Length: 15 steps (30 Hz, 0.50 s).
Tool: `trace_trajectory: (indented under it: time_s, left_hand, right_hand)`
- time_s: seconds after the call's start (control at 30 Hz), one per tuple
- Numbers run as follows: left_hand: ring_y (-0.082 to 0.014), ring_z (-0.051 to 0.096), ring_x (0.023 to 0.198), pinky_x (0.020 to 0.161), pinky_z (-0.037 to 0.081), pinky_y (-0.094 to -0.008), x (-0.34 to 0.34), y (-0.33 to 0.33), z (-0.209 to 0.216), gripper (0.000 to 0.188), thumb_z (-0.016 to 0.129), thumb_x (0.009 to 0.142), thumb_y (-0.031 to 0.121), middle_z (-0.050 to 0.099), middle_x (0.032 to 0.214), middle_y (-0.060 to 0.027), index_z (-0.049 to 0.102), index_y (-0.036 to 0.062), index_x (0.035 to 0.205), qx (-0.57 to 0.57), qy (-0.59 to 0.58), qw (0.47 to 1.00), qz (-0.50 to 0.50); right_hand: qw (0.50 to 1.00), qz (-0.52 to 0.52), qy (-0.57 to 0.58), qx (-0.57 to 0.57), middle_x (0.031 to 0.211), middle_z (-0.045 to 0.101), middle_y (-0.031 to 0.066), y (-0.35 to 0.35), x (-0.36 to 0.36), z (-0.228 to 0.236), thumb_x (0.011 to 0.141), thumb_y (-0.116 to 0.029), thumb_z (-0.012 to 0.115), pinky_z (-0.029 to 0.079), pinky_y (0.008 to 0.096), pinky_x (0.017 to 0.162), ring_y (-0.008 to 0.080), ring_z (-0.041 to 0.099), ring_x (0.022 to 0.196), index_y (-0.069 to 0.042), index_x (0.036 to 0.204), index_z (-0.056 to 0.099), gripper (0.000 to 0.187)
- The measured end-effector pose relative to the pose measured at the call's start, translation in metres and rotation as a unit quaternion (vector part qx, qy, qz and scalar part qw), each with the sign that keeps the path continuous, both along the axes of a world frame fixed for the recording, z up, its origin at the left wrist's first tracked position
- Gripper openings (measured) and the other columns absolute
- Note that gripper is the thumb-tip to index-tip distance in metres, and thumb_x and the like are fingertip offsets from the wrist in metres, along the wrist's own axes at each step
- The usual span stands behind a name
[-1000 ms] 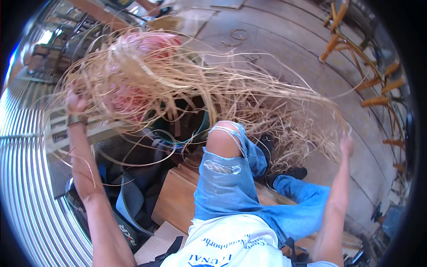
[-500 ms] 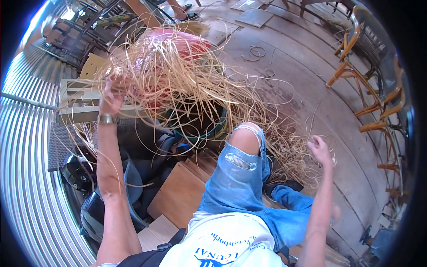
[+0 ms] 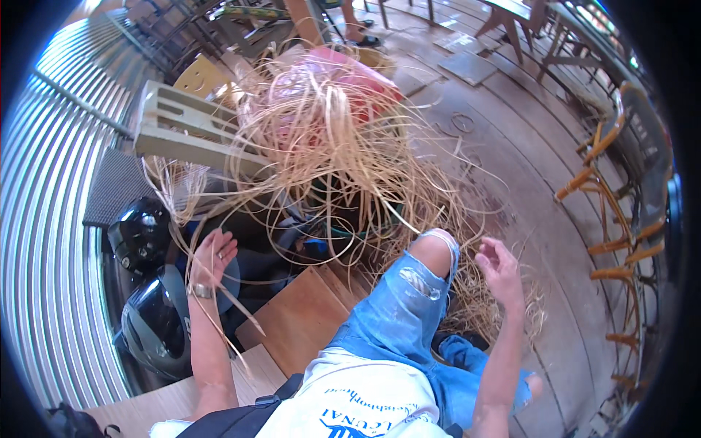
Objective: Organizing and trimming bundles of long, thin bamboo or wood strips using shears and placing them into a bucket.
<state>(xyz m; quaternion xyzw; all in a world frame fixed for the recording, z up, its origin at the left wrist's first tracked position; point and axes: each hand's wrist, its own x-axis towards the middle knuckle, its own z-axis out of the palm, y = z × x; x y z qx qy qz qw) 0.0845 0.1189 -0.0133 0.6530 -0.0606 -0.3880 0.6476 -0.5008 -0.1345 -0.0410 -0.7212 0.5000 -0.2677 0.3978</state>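
A large tangle of tan cane strips [image 3: 343, 139] is heaped over a pink plastic item [image 3: 350, 69] in front of me. My left hand [image 3: 213, 257] is at the heap's near left side, fingers apart and stretched up. Several loose strips run past that hand and over its wrist, their ends dangling beside the forearm; no grip on them shows. To the right of my raised knee, my right hand [image 3: 500, 266] hovers with loosely bent, parted fingers and nothing in it. Beneath it more strips [image 3: 475, 310] lie on the floor.
A pale slotted chair back [image 3: 193, 124] stands left of the heap, with black helmets [image 3: 153, 321] below it by the corrugated metal wall [image 3: 58, 241]. Wooden boards [image 3: 296, 310] lie beside my leg. Rattan chairs [image 3: 613, 197] line the right; another person's feet [image 3: 361, 33] show far off.
My left hand has come back from the heap toward me, with strips trailing by its wrist. My right hand has moved left toward my knee. The view has shifted left.
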Motion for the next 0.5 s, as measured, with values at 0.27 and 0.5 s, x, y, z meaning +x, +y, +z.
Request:
trace_trajectory:
  time_s: [0.27,0.5]
  left_hand:
    - [-0.0219,0.064,0.053,0.057,0.051,-0.0401,-0.035,0.107,0.044,0.039,0.062,0.097,0.03,0.07,0.064,-0.011,0.073,-0.0015,0.077,0.487,-0.296,0.728,-0.381]
    - [-0.0188,0.071,0.071,0.067,0.055,-0.0313,-0.133,0.001,0.213,0.026,0.067,0.095,0.023,0.074,0.082,-0.0116,0.07,-0.002,0.099,0.245,-0.558,0.761,-0.222]
  right_hand:
    - [0.994,-0.082,-0.004,0.067,0.098,0.068,0.0061,0.056,-0.038,-0.029,0.096,-0.012,0.068,0.053,0.0288,0.081,0.0129,0.064,0.088,0.0,0.12,0.064,0.027]
    - [0.969,-0.206,-0.014,0.134,0.096,0.067,0.0047,0.135,-0.126,-0.092,0.097,-0.015,0.067,0.052,0.0257,0.076,0.0105,0.062,0.086,0.002,0.116,0.065,0.026]
